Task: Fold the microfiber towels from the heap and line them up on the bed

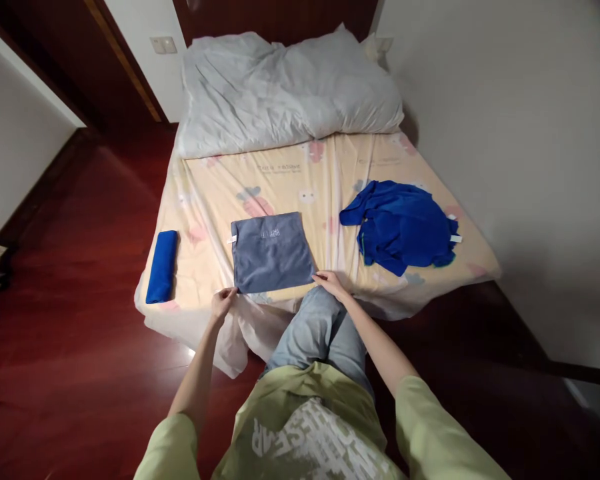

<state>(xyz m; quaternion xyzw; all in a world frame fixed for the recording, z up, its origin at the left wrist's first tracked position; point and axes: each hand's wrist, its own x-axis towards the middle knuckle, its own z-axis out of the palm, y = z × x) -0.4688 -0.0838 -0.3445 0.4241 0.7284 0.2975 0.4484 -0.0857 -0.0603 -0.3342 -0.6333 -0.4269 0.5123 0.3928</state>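
A grey-blue cloth with small light lettering lies spread flat on the bed, a white tag at its left edge. My left hand pinches its near left corner, and my right hand pinches the near right corner. To the left lies a folded blue cloth, a narrow flat bundle. On the right is a crumpled heap of blue cloth with a white tag at its right side.
The bed has a yellow patterned sheet. A big white quilt lies bunched at its far end. My legs in jeans touch the near edge. Walls stand at both sides, a door at the far left.
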